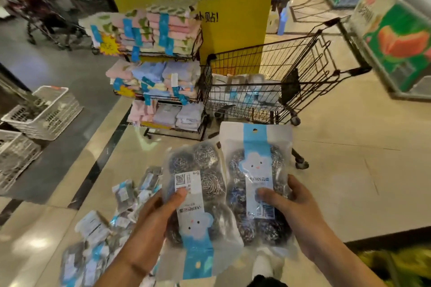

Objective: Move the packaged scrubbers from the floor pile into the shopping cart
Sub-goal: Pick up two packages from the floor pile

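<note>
Scrubber packs: our left hand (149, 223) grips left pack (198, 196), right hand (296, 212) grips right pack (256, 182), both held above floor pile (102, 235). Cart (275, 81) ahead, some packs inside. We should lift over near rim, drop flat.

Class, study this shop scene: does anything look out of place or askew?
Yes. A heap of packaged scrubbers lies scattered on the floor, lower left. The two packs in hand point opposite ways: left pack upside down, right pack upright.
</note>
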### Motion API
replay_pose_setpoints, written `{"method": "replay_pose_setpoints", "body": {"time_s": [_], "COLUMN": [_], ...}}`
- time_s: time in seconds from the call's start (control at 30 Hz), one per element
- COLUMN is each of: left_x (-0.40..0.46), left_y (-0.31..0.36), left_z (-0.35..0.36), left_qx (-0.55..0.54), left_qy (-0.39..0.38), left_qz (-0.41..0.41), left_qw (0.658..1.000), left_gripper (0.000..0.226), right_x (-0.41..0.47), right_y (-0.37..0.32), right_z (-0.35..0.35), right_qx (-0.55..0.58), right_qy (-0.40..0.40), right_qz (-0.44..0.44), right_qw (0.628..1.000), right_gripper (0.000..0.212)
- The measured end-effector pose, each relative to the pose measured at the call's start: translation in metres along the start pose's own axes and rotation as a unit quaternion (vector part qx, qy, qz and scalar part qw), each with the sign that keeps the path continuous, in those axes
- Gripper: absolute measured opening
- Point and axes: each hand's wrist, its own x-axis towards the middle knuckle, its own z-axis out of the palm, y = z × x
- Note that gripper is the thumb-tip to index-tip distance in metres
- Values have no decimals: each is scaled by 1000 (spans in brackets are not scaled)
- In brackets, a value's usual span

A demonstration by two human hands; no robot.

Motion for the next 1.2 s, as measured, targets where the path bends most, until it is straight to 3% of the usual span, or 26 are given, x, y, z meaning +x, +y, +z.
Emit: {"method": "replay_pose_setpoints", "body": {"time_s": [0.07,0.17,0.2,0.3,0.43,0.67,0.8,0.9,1.03,1.2], "left_x": [23,56,65,91,131,249,317,365,427,497], "left_y": [2,7,8,9,25,66,102,133,162,183], "left_z": [33,80,92,124,161,215,238,256,288,339], "left_qx": [11,3,-3,-5,-33,23,68,96,102,122], "left_qy": [13,8,-1,5,-43,-40,-85,-121,-122,-128], "left_qz": [-4,-26,-35,-52,-102,-93,-87,-62,-52,-72], "left_qw": [1000,1000,999,999,993,995,990,986,986,982], "left_gripper": [51,94,98,67,49,52,58,73,40,38], "right_x": [26,62,74,108,154,255,310,348,395,472], "right_y": [-14,-36,-42,-54,-73,-116,-145,-167,-189,-212], "right_z": [-26,-61,-71,-96,-112,-124,-122,-120,-126,-143], "right_qx": [3,10,6,-4,19,26,36,40,42,30], "right_qy": [1,1,4,6,14,49,71,93,116,137], "right_qz": [1,9,13,20,38,48,49,47,56,76], "right_qw": [1000,1000,1000,1000,999,997,996,994,991,987], "right_gripper": [46,46,47,48,45,47,55,49,42,35]}}
